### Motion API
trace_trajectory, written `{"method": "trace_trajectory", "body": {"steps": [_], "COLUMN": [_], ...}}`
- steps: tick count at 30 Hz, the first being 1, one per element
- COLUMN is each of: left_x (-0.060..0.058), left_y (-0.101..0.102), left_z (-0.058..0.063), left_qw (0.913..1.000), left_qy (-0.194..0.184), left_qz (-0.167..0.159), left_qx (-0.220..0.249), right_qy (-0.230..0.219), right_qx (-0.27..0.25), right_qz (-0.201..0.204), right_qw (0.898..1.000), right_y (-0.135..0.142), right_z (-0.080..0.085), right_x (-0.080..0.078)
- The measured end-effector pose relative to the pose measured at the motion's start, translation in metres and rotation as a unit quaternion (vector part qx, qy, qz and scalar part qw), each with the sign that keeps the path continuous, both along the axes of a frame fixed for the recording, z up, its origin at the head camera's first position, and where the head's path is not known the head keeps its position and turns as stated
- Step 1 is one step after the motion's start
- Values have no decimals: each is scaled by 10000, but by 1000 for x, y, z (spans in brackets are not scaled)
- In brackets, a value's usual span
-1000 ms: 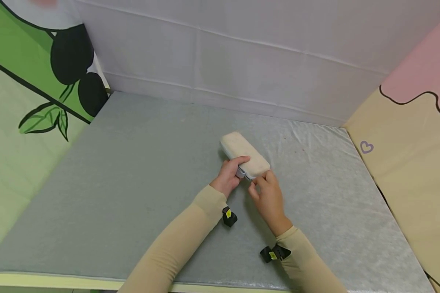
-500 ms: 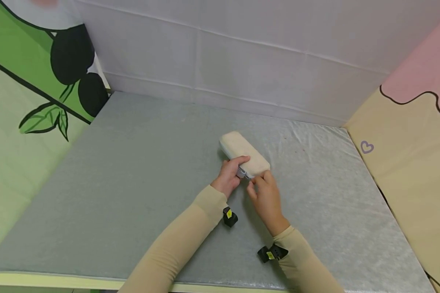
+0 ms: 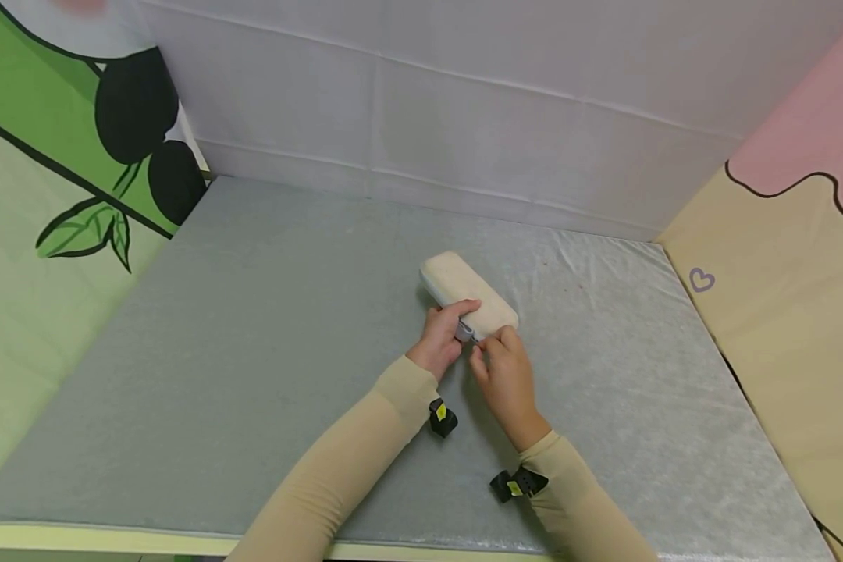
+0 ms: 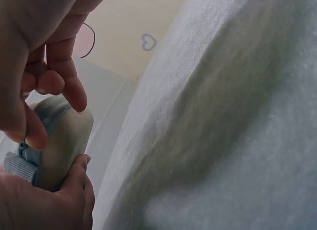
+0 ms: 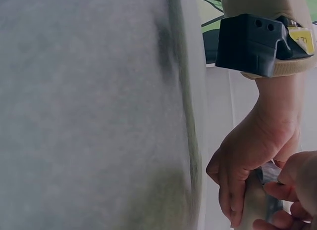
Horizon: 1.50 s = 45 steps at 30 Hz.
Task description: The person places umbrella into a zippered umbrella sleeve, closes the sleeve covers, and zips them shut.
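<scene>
A long, rounded zip case point(image 3: 467, 285) with a cream top and grey-blue side is held at a slant over the table in the head view. My left hand point(image 3: 439, 339) grips its near left side, thumb across the top and fingers underneath. A ribbed grey strap loop point(image 3: 464, 332) sticks out beside that hand. At the near end, my right hand point(image 3: 509, 378) pinches the small dark zipper pull point(image 4: 22, 147) between thumb and finger. In the left wrist view the zipper point(image 4: 53, 112) runs around the case's end, partly hidden by the right fingers.
A grey cloth point(image 3: 253, 351) covers the table, with creases at the back right. A pale curtain point(image 3: 464, 117) rises behind it. Printed panels stand at the left point(image 3: 42, 312) and right point(image 3: 780, 312). Both wrists carry black cameras on straps.
My right hand has shifted slightly left along the near end of the case, toward the strap loop. The left hand and the case have hardly moved.
</scene>
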<state>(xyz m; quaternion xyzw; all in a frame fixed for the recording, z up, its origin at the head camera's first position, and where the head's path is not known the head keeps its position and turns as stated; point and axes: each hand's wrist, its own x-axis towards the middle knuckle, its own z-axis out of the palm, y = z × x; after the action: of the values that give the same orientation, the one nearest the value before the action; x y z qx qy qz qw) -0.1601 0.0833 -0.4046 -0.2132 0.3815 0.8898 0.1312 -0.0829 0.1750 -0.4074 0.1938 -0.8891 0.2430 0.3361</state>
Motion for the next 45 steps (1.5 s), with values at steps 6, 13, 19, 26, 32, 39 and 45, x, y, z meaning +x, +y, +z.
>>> {"method": "trace_trajectory", "body": {"steps": [6,13,19,26,32,39,45], "left_x": [2,3,4,5,-1,-5,-2], "left_y": [2,3,4,-1,-10,-20,-25], "left_z": [2,1,1,2,7,11,10], "left_qw": [9999,9999,10000,9995,9984,9929,9788], "left_qy": [-110,-94,16,99,224,305,69], "left_qz": [49,99,57,-160,-411,-967,-1485], "left_qx": [-90,-97,-71,-259,-323,-627,-1407], "right_qy": [-80,-198,-254,-242,-326,-764,-1198], "right_qx": [9,32,52,95,77,-412,-804], "right_qz": [-64,-180,-274,-368,-342,-500,-715], "right_qw": [9999,9996,9993,9990,9989,9950,9869], "right_y": [-3,-6,-10,-12,-12,2,18], "right_z": [1,3,4,3,9,18,21], "right_x": [2,4,5,6,8,9,5]}}
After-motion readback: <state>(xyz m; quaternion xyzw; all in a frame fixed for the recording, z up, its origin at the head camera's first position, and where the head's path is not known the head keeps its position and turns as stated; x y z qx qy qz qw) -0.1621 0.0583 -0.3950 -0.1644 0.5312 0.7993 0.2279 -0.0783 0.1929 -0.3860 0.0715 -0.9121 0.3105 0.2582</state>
